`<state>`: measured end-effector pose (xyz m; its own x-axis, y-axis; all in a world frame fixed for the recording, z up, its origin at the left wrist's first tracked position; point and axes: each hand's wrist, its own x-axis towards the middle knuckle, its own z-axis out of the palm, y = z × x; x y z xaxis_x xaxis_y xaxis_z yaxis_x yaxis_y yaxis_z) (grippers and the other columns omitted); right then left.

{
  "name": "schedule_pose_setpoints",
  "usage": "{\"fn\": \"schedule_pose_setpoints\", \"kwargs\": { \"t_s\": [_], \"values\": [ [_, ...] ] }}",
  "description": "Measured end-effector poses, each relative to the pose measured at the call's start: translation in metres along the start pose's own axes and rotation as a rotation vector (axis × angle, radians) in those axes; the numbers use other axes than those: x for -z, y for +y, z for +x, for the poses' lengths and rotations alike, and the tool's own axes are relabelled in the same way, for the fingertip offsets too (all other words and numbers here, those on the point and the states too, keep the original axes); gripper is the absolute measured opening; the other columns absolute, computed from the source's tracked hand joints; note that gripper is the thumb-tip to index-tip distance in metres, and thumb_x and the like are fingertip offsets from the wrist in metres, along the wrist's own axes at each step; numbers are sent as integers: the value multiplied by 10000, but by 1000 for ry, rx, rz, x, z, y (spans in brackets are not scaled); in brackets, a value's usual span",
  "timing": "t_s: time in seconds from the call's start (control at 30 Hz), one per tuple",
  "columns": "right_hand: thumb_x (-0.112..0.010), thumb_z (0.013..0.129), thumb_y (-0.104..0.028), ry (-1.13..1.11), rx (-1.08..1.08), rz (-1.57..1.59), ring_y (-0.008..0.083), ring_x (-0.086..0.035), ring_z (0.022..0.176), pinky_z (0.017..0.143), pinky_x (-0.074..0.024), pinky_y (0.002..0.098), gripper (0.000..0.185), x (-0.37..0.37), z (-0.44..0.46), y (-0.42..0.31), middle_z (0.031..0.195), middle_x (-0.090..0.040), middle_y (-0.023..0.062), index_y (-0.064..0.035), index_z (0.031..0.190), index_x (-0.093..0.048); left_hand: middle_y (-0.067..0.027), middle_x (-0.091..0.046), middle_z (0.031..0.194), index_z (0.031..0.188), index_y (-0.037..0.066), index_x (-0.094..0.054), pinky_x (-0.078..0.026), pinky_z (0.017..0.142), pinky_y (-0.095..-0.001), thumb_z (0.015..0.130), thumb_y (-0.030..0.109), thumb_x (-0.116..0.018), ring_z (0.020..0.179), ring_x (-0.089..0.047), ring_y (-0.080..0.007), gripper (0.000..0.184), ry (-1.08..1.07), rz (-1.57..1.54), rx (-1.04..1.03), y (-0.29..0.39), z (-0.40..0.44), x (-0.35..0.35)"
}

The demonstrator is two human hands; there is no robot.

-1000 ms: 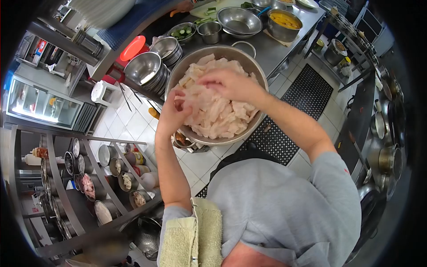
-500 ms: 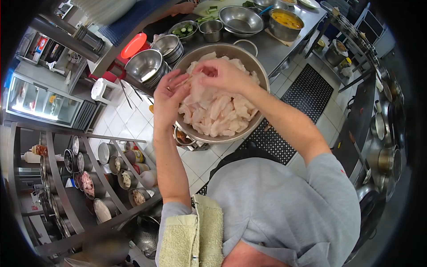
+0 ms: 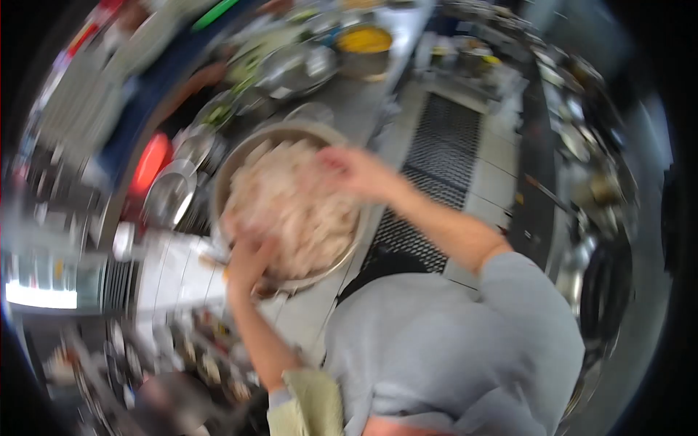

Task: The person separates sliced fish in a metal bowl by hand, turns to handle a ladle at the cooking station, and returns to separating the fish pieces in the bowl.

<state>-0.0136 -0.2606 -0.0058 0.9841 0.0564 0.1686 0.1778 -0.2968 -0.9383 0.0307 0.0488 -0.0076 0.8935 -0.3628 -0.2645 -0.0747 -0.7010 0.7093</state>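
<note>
Left hand [image 3: 251, 258] and right hand [image 3: 350, 173] are overhanging a wide pot [image 3: 291, 129] of pale food pieces [image 3: 309, 218]; through blur, I cannot tell either grip's state.

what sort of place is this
Most likely a commercial kitchen: a large metal pan heaped with pale food pieces, smaller metal bowls beside it, and a dark perforated mat on the tiled floor.

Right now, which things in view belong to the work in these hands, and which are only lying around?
Seems in use: large metal basin; pale pieces inside, near left hand and right hand.
Seems lying about: red dish; metal bowls; pot with yellow contents; black floor mat.
</note>
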Motion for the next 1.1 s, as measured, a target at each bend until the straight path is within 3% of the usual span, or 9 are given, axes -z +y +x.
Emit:
{"fn": "schedule_pose_setpoints", "kwargs": {
  "t_s": [0.03,0.13,0.2,0.3,0.4,0.47,0.57,0.7,1.1],
  "values": [
    [-765,864,-322,118,47,-213,241,-655,1068,920,-536,361,596,-6,-13,-1,1188,-677,145,-13,1332,-563,-159,-734,940,1154,-66,-648,-528,748,-376,878,325,-704,816,-689,-246,481,69,-32,-7,-24,12,-7],
    [-759,850,-381,116,0,-129,304,-617,1144,945,-520,376,686,-10,-35,3,1328,-574,214,-30,1386,-514,-158,-650,1237,1447,-87,-394,-483,937,-317,911,277,-718,1080,-621,-224,724,-28,-87,55,2,12,-1],
    [-752,851,-380,214,27,-213,324,-608,1156,968,-508,382,693,-15,-45,13,1335,-557,231,-36,1399,-503,-187,-573,1346,1517,-97,-248,-474,964,-332,893,271,-753,1142,-593,-235,884,-38,-108,91,-11,21,1],
    [-743,847,-357,212,-140,-21,376,-586,1195,1026,-470,405,712,-28,-48,8,1341,-550,264,-6,1408,-479,-219,-514,1404,1551,-96,-127,-461,992,-342,879,264,-778,1191,-562,-250,1002,-68,-44,142,-8,28,4],
    [-759,805,-362,347,-128,5,396,-598,1191,1019,-473,426,742,-34,-45,9,1277,-598,298,42,1365,-487,-242,-507,1406,1555,-98,-110,-449,1015,-341,869,259,-786,1206,-556,-256,1027,-53,-83,141,-9,29,1],
    [-735,842,-342,238,-225,69,395,-533,1285,1071,-440,412,796,-30,-45,1,1400,-510,300,75,1433,-402,-267,-498,1413,1546,-108,-151,-434,1041,-348,848,283,-803,1230,-547,-291,1032,-7,-22,164,-8,28,-2],
    [-723,850,-348,231,-203,-17,400,-518,1300,1094,-423,418,810,-38,-45,12,1392,-512,309,83,1444,-383,-303,-473,1434,1502,-129,-284,-384,1100,-373,817,318,-815,1293,-504,-345,976,99,63,16,-22,22,-5],
    [-715,854,-342,198,-196,-83,402,-498,1320,1116,-401,420,799,-38,-42,8,1407,-498,311,89,1442,-387,-287,-481,1430,1494,-130,-298,-375,1108,-369,825,299,-800,1296,-503,-340,940,144,81,-14,-17,15,-7],
    [-719,847,-366,116,-243,-75,387,-520,1298,1077,-431,428,795,-29,-42,-5,1398,-517,285,17,1467,-400,-162,-548,1282,1451,-32,-364,-470,908,-344,854,129,-747,1085,-564,-253,728,164,-231,-73,-34,17,-19]
  ]
}}
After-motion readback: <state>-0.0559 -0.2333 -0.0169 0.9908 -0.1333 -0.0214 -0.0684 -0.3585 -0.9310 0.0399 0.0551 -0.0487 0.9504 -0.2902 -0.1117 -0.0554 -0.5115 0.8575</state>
